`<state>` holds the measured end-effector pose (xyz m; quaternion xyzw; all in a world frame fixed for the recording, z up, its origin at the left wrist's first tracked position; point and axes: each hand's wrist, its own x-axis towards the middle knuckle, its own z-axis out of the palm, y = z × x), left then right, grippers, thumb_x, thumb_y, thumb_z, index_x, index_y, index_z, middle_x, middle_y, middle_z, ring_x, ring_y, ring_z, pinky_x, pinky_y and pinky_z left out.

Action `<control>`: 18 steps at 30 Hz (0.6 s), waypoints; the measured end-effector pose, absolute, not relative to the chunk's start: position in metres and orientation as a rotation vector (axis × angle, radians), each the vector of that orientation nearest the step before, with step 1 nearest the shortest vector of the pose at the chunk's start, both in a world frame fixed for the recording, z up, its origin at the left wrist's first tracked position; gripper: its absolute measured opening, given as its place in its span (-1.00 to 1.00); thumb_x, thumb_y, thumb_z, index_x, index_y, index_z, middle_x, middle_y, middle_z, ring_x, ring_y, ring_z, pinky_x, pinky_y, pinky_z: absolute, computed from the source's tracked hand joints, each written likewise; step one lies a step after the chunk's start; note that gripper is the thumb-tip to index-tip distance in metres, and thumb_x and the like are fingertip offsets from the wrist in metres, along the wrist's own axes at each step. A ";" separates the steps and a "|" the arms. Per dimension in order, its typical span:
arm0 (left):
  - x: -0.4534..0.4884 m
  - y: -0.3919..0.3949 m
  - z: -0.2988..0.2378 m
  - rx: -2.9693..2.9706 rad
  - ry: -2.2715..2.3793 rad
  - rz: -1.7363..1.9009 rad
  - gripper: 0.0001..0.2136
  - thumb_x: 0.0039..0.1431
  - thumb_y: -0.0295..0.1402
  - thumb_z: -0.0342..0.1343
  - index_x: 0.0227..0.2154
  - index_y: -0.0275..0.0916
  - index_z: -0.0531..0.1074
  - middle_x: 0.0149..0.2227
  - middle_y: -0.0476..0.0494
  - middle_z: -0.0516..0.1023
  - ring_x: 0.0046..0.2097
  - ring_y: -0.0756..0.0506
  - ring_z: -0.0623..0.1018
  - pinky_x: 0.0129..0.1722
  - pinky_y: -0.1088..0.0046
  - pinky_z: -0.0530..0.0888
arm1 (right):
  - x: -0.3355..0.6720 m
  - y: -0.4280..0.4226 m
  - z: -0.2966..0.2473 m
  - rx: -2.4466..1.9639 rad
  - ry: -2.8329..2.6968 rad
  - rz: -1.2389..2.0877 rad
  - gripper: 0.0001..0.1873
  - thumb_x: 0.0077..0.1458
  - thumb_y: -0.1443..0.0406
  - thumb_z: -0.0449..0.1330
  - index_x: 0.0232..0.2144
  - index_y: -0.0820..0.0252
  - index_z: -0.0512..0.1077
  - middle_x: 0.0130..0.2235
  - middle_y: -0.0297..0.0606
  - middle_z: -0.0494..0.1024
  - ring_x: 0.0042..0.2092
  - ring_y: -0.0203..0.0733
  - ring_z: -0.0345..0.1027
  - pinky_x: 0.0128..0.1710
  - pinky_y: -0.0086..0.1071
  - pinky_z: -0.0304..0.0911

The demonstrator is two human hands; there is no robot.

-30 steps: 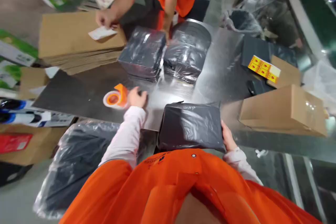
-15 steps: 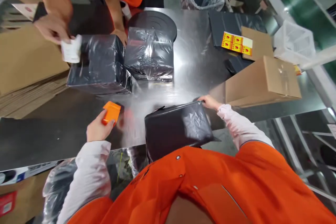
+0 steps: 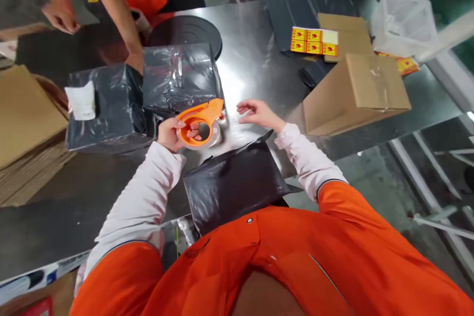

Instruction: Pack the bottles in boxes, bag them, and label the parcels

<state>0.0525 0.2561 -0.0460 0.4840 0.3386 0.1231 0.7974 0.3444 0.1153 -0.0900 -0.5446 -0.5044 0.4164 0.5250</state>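
My left hand (image 3: 171, 134) grips an orange tape dispenser (image 3: 184, 134) by its ring, the fingers passing through the hole. A roll of clear tape (image 3: 215, 137) shows at its lower right side. My right hand (image 3: 259, 112) hovers with fingers apart and nothing in them, a little right of the dispenser. Below both hands, a package wrapped in black plastic (image 3: 237, 182) rests at the table's near edge, against my body. Its far edge has loose plastic flaps sticking up.
Two black-wrapped boxes (image 3: 177, 71) (image 3: 107, 103) stand at the left, one bearing a white label (image 3: 82, 100). A co-worker's hand (image 3: 135, 60) touches them. At the right are a cardboard box (image 3: 355, 94), yellow-red stickers (image 3: 314, 41) and a clear plastic bin (image 3: 403, 22). Flattened cardboard (image 3: 29, 123) lies far left.
My left hand has brought the tape dispenser up and right, over the package's far side. My right hand has let go of the package's corner. The co-worker's hand has left the white label on the box.
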 end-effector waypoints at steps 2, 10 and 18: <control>0.071 0.254 -0.052 0.997 0.716 0.243 -0.13 -0.26 -0.27 0.02 0.27 -0.43 0.28 -0.48 0.02 0.24 -0.52 0.06 0.05 -0.40 0.34 0.45 | 0.337 0.132 -0.100 -1.279 -1.150 0.957 -0.18 -0.37 -0.03 0.61 -0.08 0.18 0.49 -0.04 -0.20 0.59 -0.07 -0.14 0.48 -0.16 -0.33 0.45; 0.109 0.249 -0.078 0.995 0.646 0.184 -0.14 -0.19 -0.25 0.02 0.32 -0.33 0.33 -0.49 0.00 0.24 -0.53 0.03 0.07 -0.41 0.34 0.41 | 0.341 0.123 -0.118 -1.441 -1.157 0.643 -0.49 0.01 -0.15 0.42 -0.39 0.16 0.50 -0.19 -0.20 0.60 -0.12 -0.12 0.41 -0.18 -0.29 0.32; 0.151 0.276 -0.131 1.126 0.656 -0.076 -0.25 -0.29 -0.33 0.15 0.10 -0.46 0.56 -0.58 -0.14 0.36 -0.53 -0.12 0.38 -0.26 -0.01 0.54 | 0.408 0.070 -0.152 -1.567 -1.026 0.952 -0.42 -0.39 -0.16 0.57 -0.63 0.15 0.50 -0.43 -0.27 0.61 -0.32 -0.19 0.45 -0.20 -0.30 0.34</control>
